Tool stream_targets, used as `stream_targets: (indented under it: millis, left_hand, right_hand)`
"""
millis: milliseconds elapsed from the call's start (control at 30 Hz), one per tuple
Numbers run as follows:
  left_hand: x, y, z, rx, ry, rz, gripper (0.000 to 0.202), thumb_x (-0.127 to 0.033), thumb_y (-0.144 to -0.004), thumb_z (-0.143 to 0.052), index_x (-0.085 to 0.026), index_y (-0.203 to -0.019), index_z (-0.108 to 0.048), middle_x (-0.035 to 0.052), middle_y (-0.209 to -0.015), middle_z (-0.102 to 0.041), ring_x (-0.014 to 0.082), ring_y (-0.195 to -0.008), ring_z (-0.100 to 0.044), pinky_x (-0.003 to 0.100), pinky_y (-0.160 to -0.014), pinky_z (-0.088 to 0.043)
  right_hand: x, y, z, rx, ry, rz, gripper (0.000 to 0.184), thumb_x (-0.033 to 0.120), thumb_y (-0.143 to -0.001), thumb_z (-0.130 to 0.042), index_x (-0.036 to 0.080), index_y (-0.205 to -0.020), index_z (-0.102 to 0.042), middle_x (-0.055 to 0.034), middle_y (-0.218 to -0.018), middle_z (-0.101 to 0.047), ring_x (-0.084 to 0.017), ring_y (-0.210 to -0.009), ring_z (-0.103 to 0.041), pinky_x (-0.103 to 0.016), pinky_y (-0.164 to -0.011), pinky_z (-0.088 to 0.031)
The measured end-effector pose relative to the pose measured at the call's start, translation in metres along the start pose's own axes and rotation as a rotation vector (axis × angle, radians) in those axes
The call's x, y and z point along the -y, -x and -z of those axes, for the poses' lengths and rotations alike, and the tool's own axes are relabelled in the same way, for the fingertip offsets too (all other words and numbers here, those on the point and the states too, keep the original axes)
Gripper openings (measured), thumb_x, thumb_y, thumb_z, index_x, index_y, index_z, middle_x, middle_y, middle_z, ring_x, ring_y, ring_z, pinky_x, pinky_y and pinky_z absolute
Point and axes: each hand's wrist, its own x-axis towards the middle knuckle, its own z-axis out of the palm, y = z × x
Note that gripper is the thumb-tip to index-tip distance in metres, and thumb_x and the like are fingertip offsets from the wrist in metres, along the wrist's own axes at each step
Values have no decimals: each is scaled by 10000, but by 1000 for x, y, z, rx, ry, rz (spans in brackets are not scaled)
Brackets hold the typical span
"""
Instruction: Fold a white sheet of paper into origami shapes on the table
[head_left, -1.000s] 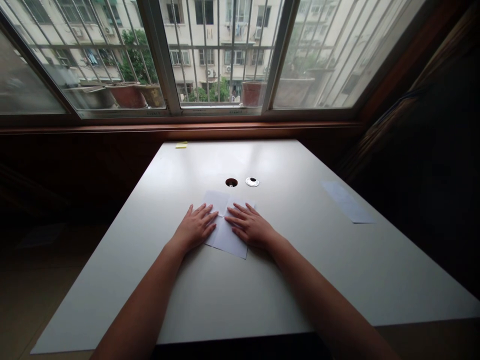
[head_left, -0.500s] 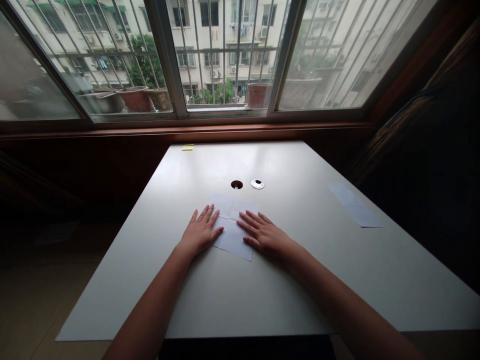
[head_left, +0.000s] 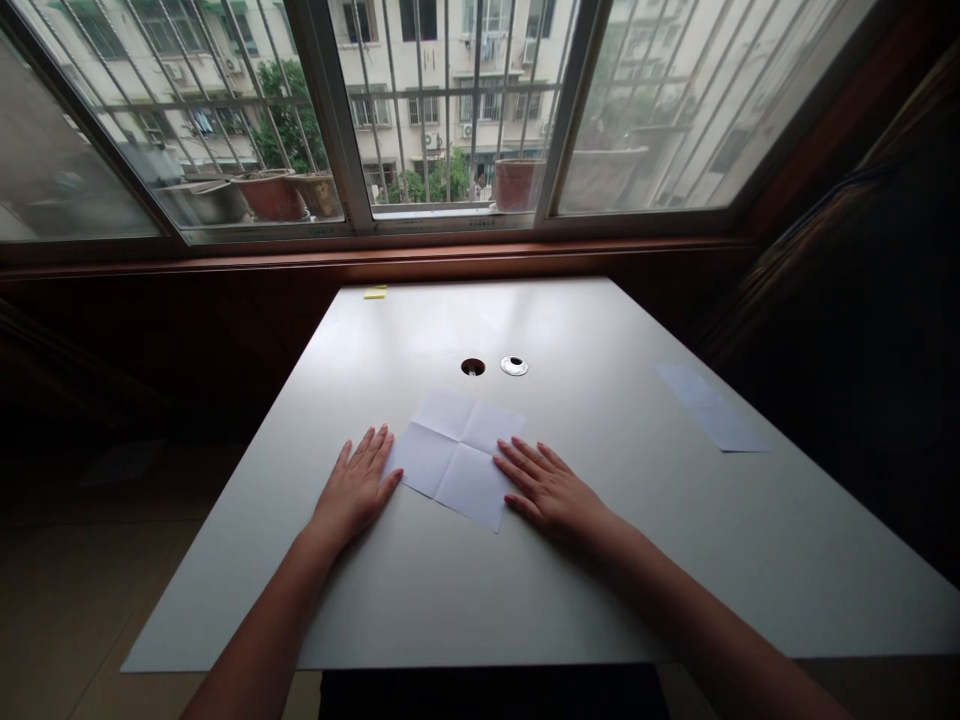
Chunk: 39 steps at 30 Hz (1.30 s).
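A sheet of white paper (head_left: 459, 455) with crossing fold creases lies unfolded on the white table (head_left: 420, 600), turned at an angle. My left hand (head_left: 356, 487) lies flat at the sheet's left corner, fingers stretched out and holding nothing. On the other side my right hand (head_left: 546, 485) is also flat and open, its fingertips resting over the paper's right edge. The small parts of the sheet under the fingers are hidden.
Toward the back, a round hole (head_left: 472, 367) opens in the tabletop beside a metal ring cover (head_left: 514, 366). Another strip of white paper (head_left: 711, 408) lies near the right edge. Yellow sticky notes (head_left: 375, 292) sit at the far left corner, below the barred window (head_left: 450, 120).
My hands have spread apart, the left one moving left and the right one slightly right. More of the creased paper shows between them.
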Motion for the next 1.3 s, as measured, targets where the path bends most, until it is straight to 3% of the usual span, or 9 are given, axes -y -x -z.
stream_targets:
  millis: [267,433,633,833,1000,1300]
  left_hand:
    - [-2,10,9,-131,140,-16,556,-342,-999,-355,-256,-1535,-233,75,-1536,-396,241,-1442,-325,504,-1184,-271]
    - [-6,9,19,-189,279,-114,516,-257,-978,-419,-296,-1485,-333,61,-1519,-406,238,-1445,-312,481,-1173,-329]
    - [-14,8,23,-182,289,-202,572,-146,-930,-445,-334,-1465,-365,37,-1551,-341,268,-1460,-271,512,-1169,-343]
    - [-18,6,20,-190,275,-207,604,-108,-911,-460,-327,-1467,-372,44,-1564,-310,267,-1439,-308,502,-1164,-362]
    - [-17,4,18,-212,289,-233,594,-99,-907,-487,-318,-1452,-402,59,-1545,-346,270,-1380,-393,503,-1120,-419]
    - [-24,-3,11,-136,404,-279,501,-131,-965,-431,-313,-1432,-443,56,-1510,-415,243,-1327,-473,473,-1092,-453]
  right_hand:
    - [9,9,0,-28,26,-45,590,499,-992,-372,337,-1539,-217,-12,-1592,-258,-267,-1467,-260,-514,-1183,-254]
    - [12,11,5,-93,-4,-59,574,459,-974,-428,279,-1511,-336,-41,-1584,-295,-294,-1405,-358,-490,-1128,-365]
    - [4,11,4,-238,-57,-54,532,318,-938,-488,307,-1465,-413,-15,-1551,-364,-296,-1408,-332,-525,-1127,-372]
    - [1,8,3,-259,-127,-36,601,160,-869,-501,303,-1449,-432,-17,-1525,-404,-282,-1424,-321,-527,-1138,-369]
    - [1,6,3,-268,-206,6,616,126,-865,-511,297,-1450,-425,-35,-1511,-423,-277,-1387,-383,-529,-1105,-415]
    - [-1,6,6,-236,-252,53,621,132,-866,-521,294,-1456,-413,-47,-1509,-426,-253,-1357,-428,-481,-1089,-435]
